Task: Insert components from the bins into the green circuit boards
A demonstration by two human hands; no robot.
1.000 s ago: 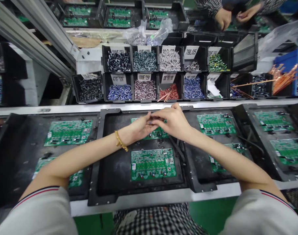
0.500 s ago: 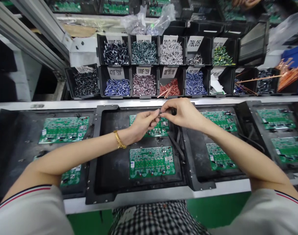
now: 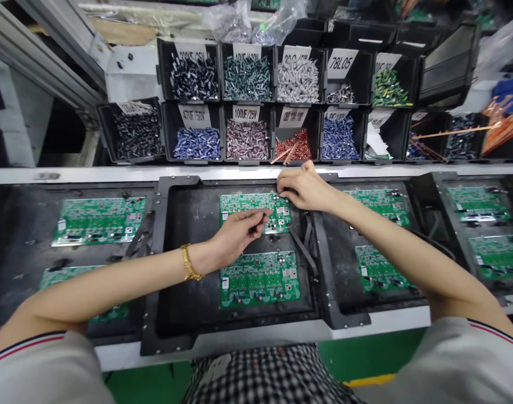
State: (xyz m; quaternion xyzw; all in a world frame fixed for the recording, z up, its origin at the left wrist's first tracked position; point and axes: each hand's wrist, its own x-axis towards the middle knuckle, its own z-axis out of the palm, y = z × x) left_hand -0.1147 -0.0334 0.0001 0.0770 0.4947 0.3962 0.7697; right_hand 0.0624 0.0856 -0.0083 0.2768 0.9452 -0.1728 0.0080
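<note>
Fingers of the right hand (image 3: 307, 188) bend at the far-right corner of the upper board (image 3: 248, 203); the left hand (image 3: 234, 239) curls above it. Whether either grips anything, I cannot tell.

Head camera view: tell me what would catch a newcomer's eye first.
First come the bare left hand over the upper green rectangular circuit board in the central black tray, and the bare right hand at that board's upper right corner. Beyond them, rows of black plastic bins hold small multicoloured parts. A gold-coloured bracelet circles the left wrist.
</note>
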